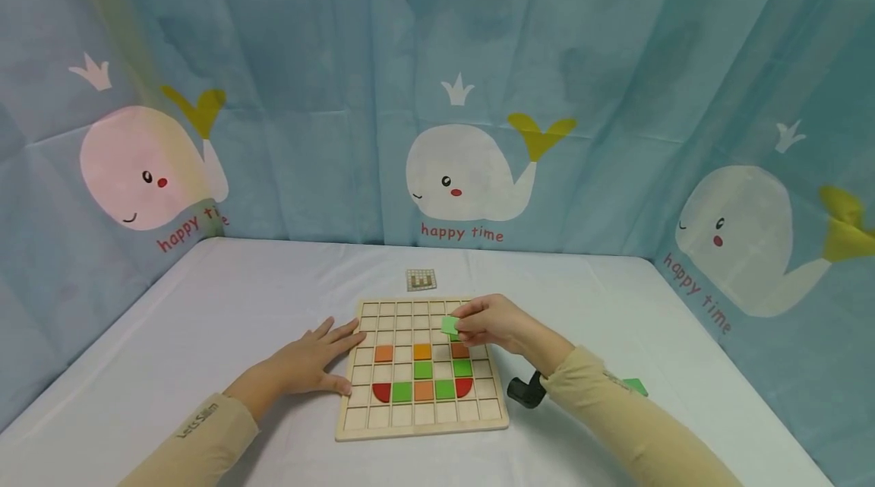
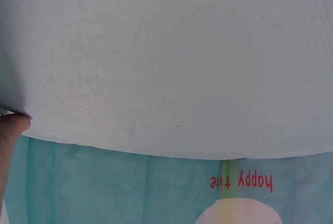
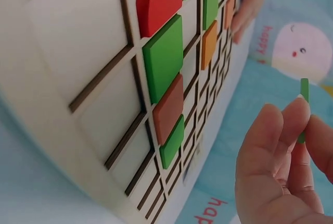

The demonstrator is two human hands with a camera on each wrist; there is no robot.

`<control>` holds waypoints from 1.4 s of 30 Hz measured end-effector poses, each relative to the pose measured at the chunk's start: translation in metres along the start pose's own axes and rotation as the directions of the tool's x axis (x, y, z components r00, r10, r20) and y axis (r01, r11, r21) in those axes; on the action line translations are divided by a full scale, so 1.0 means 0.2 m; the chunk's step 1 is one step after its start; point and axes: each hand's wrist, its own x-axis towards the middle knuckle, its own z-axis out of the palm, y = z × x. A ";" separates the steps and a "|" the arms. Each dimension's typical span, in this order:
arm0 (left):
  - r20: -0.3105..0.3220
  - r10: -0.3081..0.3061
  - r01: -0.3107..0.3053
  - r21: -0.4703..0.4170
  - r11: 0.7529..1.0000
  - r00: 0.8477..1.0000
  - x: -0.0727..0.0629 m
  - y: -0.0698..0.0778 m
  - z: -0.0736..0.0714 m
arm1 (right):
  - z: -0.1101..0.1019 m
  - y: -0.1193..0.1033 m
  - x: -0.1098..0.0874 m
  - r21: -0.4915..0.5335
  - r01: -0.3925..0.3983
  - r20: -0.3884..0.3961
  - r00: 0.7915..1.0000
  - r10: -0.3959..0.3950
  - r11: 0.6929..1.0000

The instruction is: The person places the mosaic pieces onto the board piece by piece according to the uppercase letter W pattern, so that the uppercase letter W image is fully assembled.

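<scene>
A wooden grid board (image 1: 357, 419) lies on the table, with several coloured tiles set in its cells. My right hand (image 1: 495, 324) pinches a green square tile (image 1: 448, 325) between thumb and fingers over the far right part of the board. In the right wrist view that green tile (image 3: 305, 87) appears edge-on, held up at the fingertips. Below it sit a brown tile (image 3: 169, 110), green tiles and a red rounded piece (image 3: 160, 2). My left hand (image 1: 304, 360) rests at the board's left edge, fingers spread and fairly straight.
A small card with a grid pattern (image 1: 420, 279) lies beyond the board. Right of the board is a black object (image 1: 525, 391), partly behind the right forearm. Another green piece (image 1: 636, 386) shows past the right sleeve. A whale-print curtain (image 1: 307, 168) surrounds the white table (image 1: 273, 282).
</scene>
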 end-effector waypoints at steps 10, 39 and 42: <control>0.002 0.007 -0.007 -0.008 1.000 1.000 0.00 0.00 0.00 | 0.07 -0.03 0.04 -0.034 -0.010 0.004 1.000 0.010 0.999; 0.009 0.000 0.000 0.007 1.000 1.000 0.01 0.00 0.00 | 0.29 -0.05 0.24 -0.104 0.031 0.033 0.999 -0.028 0.994; 0.018 -0.005 0.005 -0.007 1.000 1.000 0.00 0.01 0.00 | 0.32 -0.04 0.26 -0.145 0.015 0.028 1.000 -0.011 0.989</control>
